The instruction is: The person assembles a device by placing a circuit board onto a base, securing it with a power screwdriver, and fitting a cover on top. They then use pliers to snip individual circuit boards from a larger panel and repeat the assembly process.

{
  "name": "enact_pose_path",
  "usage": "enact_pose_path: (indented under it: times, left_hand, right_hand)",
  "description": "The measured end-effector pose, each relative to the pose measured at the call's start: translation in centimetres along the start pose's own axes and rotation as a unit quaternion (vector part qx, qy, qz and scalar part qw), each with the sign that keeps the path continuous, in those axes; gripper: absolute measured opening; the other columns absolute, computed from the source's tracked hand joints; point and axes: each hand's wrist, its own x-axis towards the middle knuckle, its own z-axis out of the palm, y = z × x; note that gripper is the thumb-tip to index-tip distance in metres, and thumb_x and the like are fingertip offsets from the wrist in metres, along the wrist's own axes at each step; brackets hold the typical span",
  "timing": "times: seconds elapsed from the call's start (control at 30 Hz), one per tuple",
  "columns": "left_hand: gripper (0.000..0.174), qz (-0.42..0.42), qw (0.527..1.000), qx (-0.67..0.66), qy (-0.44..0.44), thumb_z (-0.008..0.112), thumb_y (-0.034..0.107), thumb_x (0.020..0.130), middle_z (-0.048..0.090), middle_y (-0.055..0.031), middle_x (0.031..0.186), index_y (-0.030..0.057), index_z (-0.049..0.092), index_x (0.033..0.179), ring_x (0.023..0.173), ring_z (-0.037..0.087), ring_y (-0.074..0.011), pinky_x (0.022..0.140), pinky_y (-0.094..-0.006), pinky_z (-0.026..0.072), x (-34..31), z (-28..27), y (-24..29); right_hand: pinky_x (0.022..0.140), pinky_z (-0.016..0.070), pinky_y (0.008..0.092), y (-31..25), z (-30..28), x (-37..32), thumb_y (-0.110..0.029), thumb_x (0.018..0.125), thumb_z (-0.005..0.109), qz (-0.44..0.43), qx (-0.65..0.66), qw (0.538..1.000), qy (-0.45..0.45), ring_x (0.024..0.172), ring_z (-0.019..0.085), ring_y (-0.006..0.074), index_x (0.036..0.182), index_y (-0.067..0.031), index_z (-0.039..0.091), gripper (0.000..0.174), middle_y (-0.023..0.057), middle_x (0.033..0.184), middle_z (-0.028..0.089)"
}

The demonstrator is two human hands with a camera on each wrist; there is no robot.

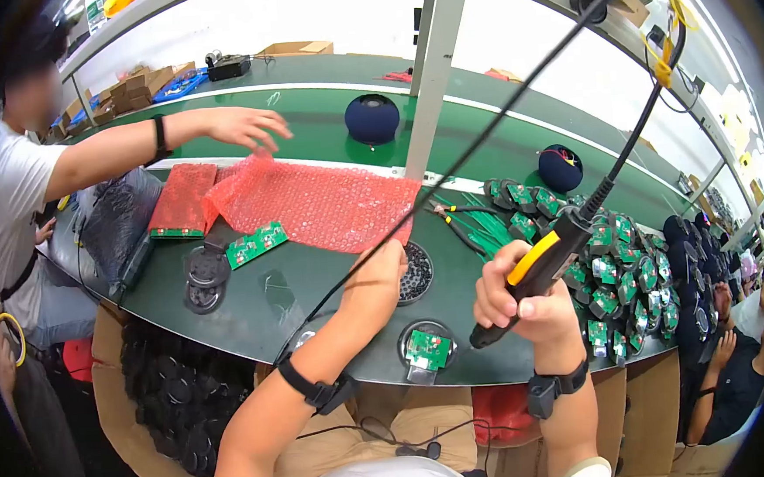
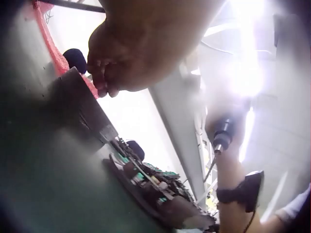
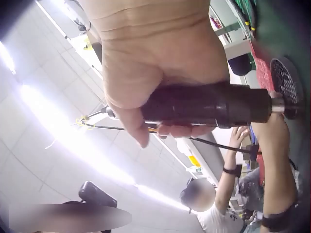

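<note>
My right hand [image 1: 525,295] grips a black electric screwdriver [image 1: 537,268] with a yellow strip, its cord rising to the overhead frame. The screwdriver is tilted above the table, its tip end toward the lower left. My left hand [image 1: 377,278] is at the edge of a round dark dish [image 1: 416,274] filled with small dark pieces. Its fingers are bent with the tips close together, and I cannot tell whether something is between them. Between my forearms, a round black part with a green circuit board [image 1: 427,349] lies near the table's front edge.
A red bubble-wrap sheet [image 1: 319,203] and loose green boards [image 1: 256,244] lie left. Pliers [image 1: 462,231] lie beyond the dish. Right is a heap of round parts with green boards [image 1: 624,267]. Another person's arm [image 1: 192,132] reaches in over the wrap. A metal post [image 1: 438,78] stands behind.
</note>
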Motion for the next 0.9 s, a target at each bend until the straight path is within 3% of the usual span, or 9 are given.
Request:
enact_pose_path:
  times: [0.07, 0.23, 0.3, 0.57, 0.9]
  left_hand:
    - [0.013, -0.035, 0.986, -0.16, -0.021, 0.072, -0.002, 0.088, 0.071, -0.0149, 0.089, 0.0004, 0.067, 0.099, 0.081, 0.07, -0.0287, 0.073, -0.0362, 0.0546, -1.5, -1.7, 1.6]
    - [0.012, -0.103, 0.954, -0.261, -0.106, 0.077, 0.001, 0.085, 0.071, -0.0123, 0.089, 0.0001, 0.072, 0.095, 0.078, 0.07, -0.0227, 0.071, -0.034, 0.055, -6.7, -4.1, 4.2]
    - [0.012, -0.126, 0.941, -0.294, -0.111, 0.078, 0.001, 0.084, 0.072, -0.0116, 0.089, -0.0003, 0.072, 0.095, 0.076, 0.07, -0.0219, 0.07, -0.0333, 0.0551, -7.9, -3.8, 4.3]
    - [0.019, -0.08, 0.953, -0.286, -0.064, 0.078, -0.001, 0.085, 0.075, -0.0135, 0.091, 0.0016, 0.078, 0.104, 0.081, 0.073, -0.0226, 0.072, -0.0324, 0.0565, -9.0, -3.3, 3.9]
    - [0.018, -0.074, 0.948, -0.305, -0.052, 0.077, -0.002, 0.085, 0.076, -0.0137, 0.091, 0.0014, 0.078, 0.103, 0.081, 0.074, -0.0233, 0.072, -0.0326, 0.0568, -8.6, -3.2, 3.9]
  right_hand:
    - [0.05, 0.0384, 0.031, 0.0, 1.5, -0.6, -0.013, 0.086, 0.078, 0.017, -0.079, 0.995, 0.065, 0.051, 0.05, 0.014, 0.114, -0.0068, 0.049, 0.041, 0.003, 0.07, 0.052]
    - [0.047, 0.0375, 0.0302, 1.9, 3.6, -0.8, -0.005, 0.091, 0.071, -0.021, -0.169, 0.969, 0.181, 0.048, 0.046, 0.013, 0.114, -0.0044, 0.049, 0.032, 0.0028, 0.069, 0.049]
    - [0.047, 0.0436, 0.0276, 2.6, 4.4, -0.1, 0.005, 0.089, 0.071, -0.076, -0.172, 0.951, 0.245, 0.05, 0.053, 0.0125, 0.114, 0.0009, 0.057, 0.029, 0.0045, 0.071, 0.058]
    - [0.047, 0.0417, 0.0272, 4.6, 5.3, 1.6, 0.006, 0.092, 0.068, -0.155, -0.152, 0.949, 0.231, 0.049, 0.052, 0.0119, 0.112, 0.0012, 0.056, 0.023, 0.0059, 0.072, 0.058]
    - [0.047, 0.0426, 0.0273, 5.0, 5.2, 1.9, 0.008, 0.091, 0.067, -0.164, -0.152, 0.949, 0.223, 0.05, 0.053, 0.0126, 0.111, 0.0002, 0.056, 0.024, 0.0065, 0.074, 0.058]
